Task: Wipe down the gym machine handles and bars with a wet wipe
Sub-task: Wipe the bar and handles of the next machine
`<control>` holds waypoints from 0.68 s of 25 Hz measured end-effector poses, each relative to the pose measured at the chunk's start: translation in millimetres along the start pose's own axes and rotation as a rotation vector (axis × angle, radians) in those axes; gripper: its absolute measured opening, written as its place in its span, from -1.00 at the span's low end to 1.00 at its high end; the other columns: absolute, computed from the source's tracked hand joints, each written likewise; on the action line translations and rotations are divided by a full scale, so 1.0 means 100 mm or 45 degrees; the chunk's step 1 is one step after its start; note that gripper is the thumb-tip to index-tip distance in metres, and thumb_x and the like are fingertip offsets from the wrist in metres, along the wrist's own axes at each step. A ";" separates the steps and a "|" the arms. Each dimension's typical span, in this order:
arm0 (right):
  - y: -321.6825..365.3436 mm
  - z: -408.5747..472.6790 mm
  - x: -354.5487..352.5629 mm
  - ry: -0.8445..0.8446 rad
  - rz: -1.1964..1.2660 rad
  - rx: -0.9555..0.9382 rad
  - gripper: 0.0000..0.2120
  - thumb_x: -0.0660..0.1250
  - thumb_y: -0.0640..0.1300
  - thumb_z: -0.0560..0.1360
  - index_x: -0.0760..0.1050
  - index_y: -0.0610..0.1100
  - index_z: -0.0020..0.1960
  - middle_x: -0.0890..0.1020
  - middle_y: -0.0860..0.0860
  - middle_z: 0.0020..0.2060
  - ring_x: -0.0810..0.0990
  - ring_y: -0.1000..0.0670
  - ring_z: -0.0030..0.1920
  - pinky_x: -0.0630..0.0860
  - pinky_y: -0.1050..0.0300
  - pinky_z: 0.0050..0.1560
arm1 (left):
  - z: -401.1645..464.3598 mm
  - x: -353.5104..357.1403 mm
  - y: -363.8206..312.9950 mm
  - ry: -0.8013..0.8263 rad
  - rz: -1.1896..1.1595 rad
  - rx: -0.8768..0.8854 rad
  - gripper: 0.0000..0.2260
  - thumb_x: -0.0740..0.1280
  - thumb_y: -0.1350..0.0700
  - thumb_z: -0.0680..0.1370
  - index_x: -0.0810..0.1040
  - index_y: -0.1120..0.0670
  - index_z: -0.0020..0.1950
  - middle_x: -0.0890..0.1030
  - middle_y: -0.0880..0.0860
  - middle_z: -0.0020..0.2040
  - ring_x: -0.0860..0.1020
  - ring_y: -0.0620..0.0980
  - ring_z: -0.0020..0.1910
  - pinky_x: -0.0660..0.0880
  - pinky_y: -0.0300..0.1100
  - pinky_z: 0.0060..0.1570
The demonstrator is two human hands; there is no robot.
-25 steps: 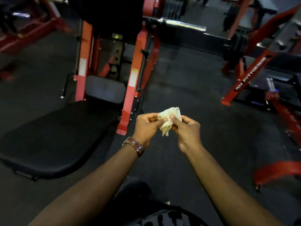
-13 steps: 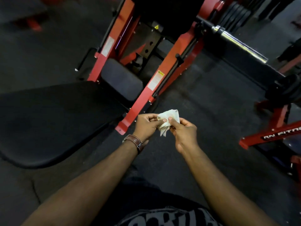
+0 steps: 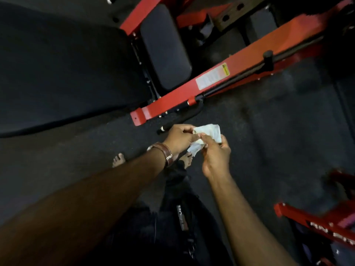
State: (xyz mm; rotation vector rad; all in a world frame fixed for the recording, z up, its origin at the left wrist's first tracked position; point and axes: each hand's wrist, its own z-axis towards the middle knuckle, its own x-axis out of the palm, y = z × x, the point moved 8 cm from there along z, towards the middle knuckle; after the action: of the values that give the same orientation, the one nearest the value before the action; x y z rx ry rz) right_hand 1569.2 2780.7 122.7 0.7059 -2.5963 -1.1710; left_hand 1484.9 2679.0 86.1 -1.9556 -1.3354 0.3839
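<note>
A crumpled white wet wipe (image 3: pixel 209 134) is held between both hands in front of my body. My left hand (image 3: pixel 178 140), with a brown watch on its wrist, pinches the wipe's left side. My right hand (image 3: pixel 216 157) pinches its lower right part with thumb and fingers. Just beyond my hands lies a black machine handle (image 3: pixel 180 120) with a silver ring near its tip, attached to the red frame bar (image 3: pixel 221 79) of the gym machine. A thin black rod (image 3: pixel 249 73) runs along that red bar.
The machine's large black back pad (image 3: pixel 63 73) fills the left, with a smaller black seat pad (image 3: pixel 165 47) behind it. Another red machine frame (image 3: pixel 315 223) sits at the lower right. Dark rubber floor (image 3: pixel 269 131) lies between them. My bare feet (image 3: pixel 119 160) stand below my hands.
My view has tilted down and closer to the machine's base, so the chrome bar has left the view. Both hands still hold the wipe and have reworked their hold on it.
</note>
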 end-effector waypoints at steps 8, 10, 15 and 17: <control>-0.24 2.15 -0.05 0.132 -0.575 -0.195 -0.81 0.35 -0.43 0.44 0.54 -0.17 -0.08 0.60 0.00 -0.29 0.59 0.07 -0.26 0.55 0.13 -0.26 | 1.76 0.46 0.80 -0.145 -0.147 -0.013 -0.89 0.47 0.29 0.50 0.71 0.13 -0.02 0.72 0.08 -0.13 0.64 -0.15 -0.19 0.60 -0.22 -0.09; -0.37 2.67 0.03 0.069 -0.758 -0.325 -0.83 0.35 -0.39 0.44 0.56 -0.17 -0.04 0.61 0.03 -0.26 0.56 0.16 -0.31 0.52 0.19 -0.29 | 2.21 0.45 0.99 -0.206 -0.113 0.019 -0.90 0.45 0.31 0.51 0.70 0.19 -0.01 0.68 0.00 -0.23 0.59 -0.28 -0.31 0.50 -0.37 -0.21; -0.65 3.61 0.39 0.036 -1.422 -0.792 -0.64 0.43 -0.22 0.44 0.61 -0.07 0.22 0.62 0.02 -0.03 0.56 0.08 -0.09 0.47 0.21 -0.06 | 3.15 0.17 1.45 -0.304 0.365 0.021 -0.71 0.44 0.24 0.52 0.63 0.10 0.23 0.64 0.02 0.05 0.59 -0.05 -0.01 0.55 -0.11 0.12; -0.74 3.84 0.56 0.078 -1.653 -0.918 -0.60 0.42 -0.20 0.45 0.58 -0.09 0.29 0.55 -0.01 -0.02 0.47 0.06 -0.13 0.40 0.21 -0.10 | 3.44 0.11 1.65 -0.216 0.726 0.034 -0.56 0.41 0.20 0.54 0.48 0.11 0.42 0.56 0.06 0.32 0.52 0.04 0.27 0.42 -0.09 0.34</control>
State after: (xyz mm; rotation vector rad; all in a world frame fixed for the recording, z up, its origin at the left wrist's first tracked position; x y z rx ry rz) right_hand 1403.1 2959.4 -187.9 2.1938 -1.2160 -2.0701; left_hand 1394.5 2792.9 -266.9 -2.3010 -0.8376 0.8477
